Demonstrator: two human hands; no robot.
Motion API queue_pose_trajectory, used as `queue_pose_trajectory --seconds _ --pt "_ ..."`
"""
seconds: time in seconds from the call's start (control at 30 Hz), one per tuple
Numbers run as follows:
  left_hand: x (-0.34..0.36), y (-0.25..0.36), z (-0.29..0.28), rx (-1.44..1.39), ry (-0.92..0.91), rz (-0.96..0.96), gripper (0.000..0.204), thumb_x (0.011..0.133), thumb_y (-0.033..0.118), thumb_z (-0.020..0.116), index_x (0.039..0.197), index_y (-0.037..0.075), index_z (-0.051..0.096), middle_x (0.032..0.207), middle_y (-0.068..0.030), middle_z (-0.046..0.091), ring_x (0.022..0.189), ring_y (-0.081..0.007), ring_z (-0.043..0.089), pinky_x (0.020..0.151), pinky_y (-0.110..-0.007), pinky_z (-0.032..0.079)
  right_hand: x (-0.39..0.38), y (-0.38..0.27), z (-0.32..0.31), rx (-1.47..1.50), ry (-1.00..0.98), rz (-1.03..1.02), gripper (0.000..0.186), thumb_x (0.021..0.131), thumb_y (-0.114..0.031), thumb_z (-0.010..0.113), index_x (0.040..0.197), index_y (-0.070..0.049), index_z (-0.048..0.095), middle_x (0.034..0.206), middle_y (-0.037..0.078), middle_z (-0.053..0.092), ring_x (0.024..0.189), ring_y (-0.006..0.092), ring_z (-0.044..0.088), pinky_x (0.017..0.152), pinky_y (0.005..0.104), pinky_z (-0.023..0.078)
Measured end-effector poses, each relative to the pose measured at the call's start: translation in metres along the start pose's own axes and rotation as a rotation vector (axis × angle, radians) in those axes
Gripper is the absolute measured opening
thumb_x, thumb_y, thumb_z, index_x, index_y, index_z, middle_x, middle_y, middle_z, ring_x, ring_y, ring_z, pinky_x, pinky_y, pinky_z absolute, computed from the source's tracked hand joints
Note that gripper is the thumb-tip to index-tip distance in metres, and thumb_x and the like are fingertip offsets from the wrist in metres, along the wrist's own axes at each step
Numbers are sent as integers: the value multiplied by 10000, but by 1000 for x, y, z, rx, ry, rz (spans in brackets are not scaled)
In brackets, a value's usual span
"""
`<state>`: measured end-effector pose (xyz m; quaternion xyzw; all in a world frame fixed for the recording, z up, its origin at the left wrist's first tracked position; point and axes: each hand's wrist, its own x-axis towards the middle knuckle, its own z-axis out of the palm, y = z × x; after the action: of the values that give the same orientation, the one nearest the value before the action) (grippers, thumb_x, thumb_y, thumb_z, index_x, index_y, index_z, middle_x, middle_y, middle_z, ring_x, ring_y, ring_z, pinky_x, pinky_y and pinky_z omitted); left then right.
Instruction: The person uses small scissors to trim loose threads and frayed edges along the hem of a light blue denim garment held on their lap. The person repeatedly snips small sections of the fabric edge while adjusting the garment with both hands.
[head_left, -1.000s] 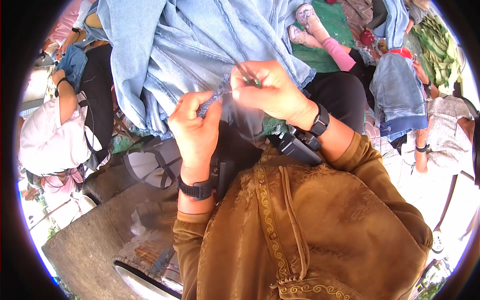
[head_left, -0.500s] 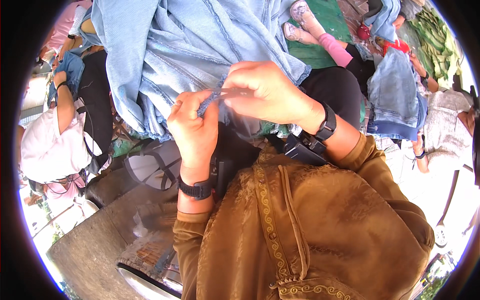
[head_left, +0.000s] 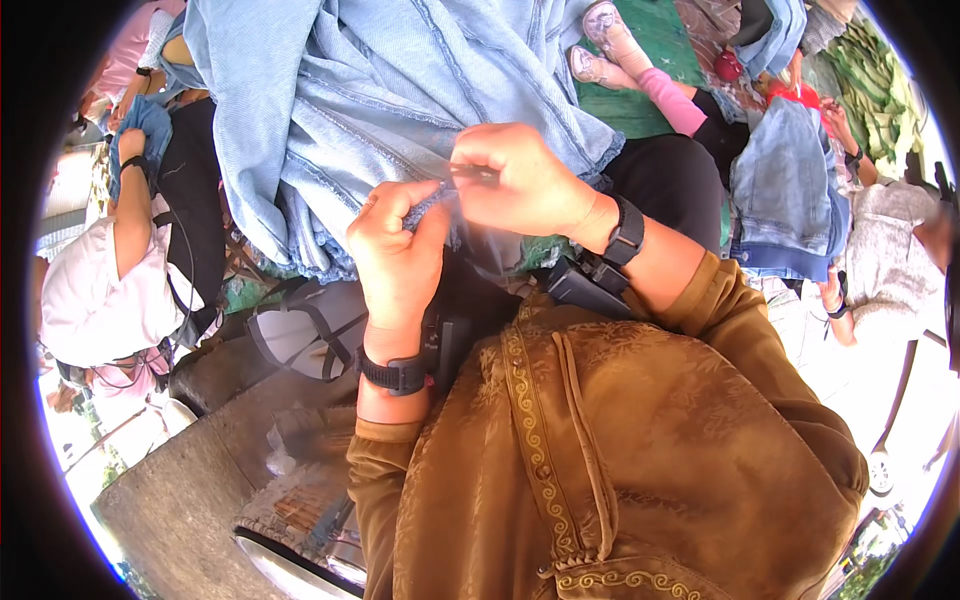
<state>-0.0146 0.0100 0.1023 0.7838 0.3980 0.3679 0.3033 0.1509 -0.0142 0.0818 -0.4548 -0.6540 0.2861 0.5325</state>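
Pale blue denim cloth (head_left: 390,90) with frayed seams spreads over my lap and away from me. My left hand (head_left: 400,250) is closed, its thumb and forefinger pinching a darker blue denim edge. Just to the right, my right hand (head_left: 525,185) is closed round small metal thread snips (head_left: 474,174), blurred by motion and partly hidden by the fingers. The snips' tips point left, close to the pinched edge; whether they touch it I cannot tell.
At left a person in a white shirt (head_left: 110,290) handles blue denim. Another denim garment (head_left: 785,195) hangs between a person's hands at right. Beyond my knee, pink-sleeved legs in shoes (head_left: 600,25) rest on a green mat (head_left: 640,100). A wooden board (head_left: 180,500) lies lower left.
My right hand has turned slightly and moved a little left with the snips. My left hand has shifted slightly right, still pinching the denim edge.
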Motion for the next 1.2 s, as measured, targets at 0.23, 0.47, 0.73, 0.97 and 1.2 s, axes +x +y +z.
queue_pose_trajectory --seconds 0.23,0.47,0.73,0.97,1.2 --pt "-4 -16 -3 -202 -45 -179 106 789 -17 689 893 1 676 748 20 636 711 -35 520 658 -193 422 -13 -14 -29 525 6 360 59 694 -43 601 677 -33 545 615 -49 487 598 49 424 552 237 373" --pt "-3 -15 1 -147 -39 -100 120 763 -32 678 879 -5 673 783 -25 641 732 -88 551 688 -222 439 -6 -17 -16 48 -14 -18 101 751 -27 662 787 9 575 731 65 577 698 177 575 617 327 435" --pt "-5 -16 -2 -163 -52 -124 144 723 -34 674 865 -12 660 762 -85 626 718 -164 579 684 -270 451 -9 4 -1 116 -5 112 129 837 -104 621 777 -8 558 663 21 517 626 119 486 556 284 399" --pt "-6 -11 -4 -108 -96 -106 130 779 -30 674 906 -5 663 814 -23 630 762 -79 544 713 -223 433 -14 -3 -9 346 -61 344 147 855 -133 627 809 -6 568 692 -34 507 689 55 460 590 257 410" --pt "-5 -6 -2 -37 -85 -31 164 746 -37 664 907 -6 664 785 -65 621 734 -136 566 687 -250 433 -12 -8 3 -282 31 -90 147 677 -68 677 779 -32 578 750 96 559 636 276 582 560 357 466"
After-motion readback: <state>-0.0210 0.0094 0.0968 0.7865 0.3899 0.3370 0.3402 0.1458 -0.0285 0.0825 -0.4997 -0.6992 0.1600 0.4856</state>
